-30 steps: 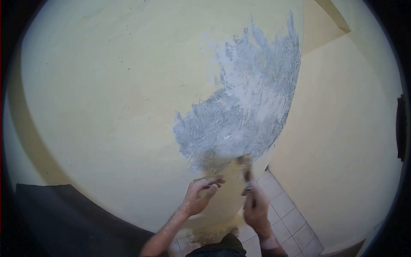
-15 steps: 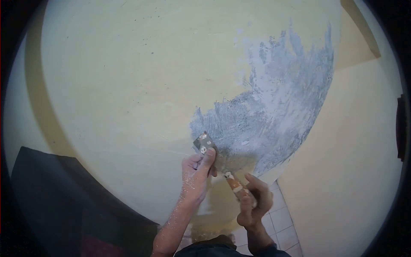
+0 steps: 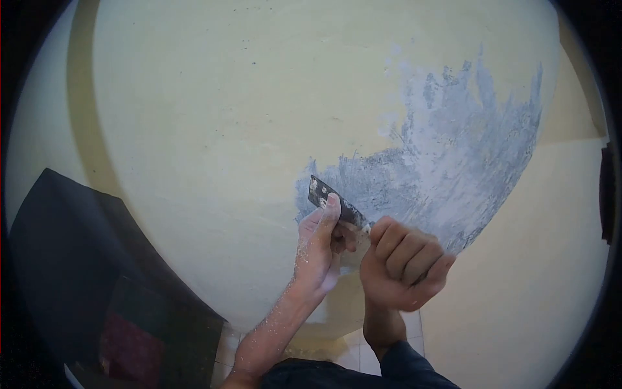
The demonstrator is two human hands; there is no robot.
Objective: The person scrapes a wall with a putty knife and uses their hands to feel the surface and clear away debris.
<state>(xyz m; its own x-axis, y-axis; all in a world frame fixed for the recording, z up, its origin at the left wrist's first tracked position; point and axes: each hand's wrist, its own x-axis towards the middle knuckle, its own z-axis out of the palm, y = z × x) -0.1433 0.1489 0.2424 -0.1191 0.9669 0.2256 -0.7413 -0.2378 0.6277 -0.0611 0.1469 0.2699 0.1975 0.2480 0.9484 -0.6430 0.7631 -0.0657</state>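
Right grip [image 3: 405,262] fisted around scraper [image 3: 350,211]

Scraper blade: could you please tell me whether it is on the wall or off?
On the wall, it appears: the left hand presses the scraper blade at the edge of the grey patch; the right hand grips it behind.

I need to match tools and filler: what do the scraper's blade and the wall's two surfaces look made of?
The scraper: thin, flat dark blade, probably steel, crusted with pale flecks. The wall: matte pale-yellow paint, smooth and even. The scraped patch: rough grey under-layer, likely cement plaster or old coat, streaked with scrape marks; which one is unclear.
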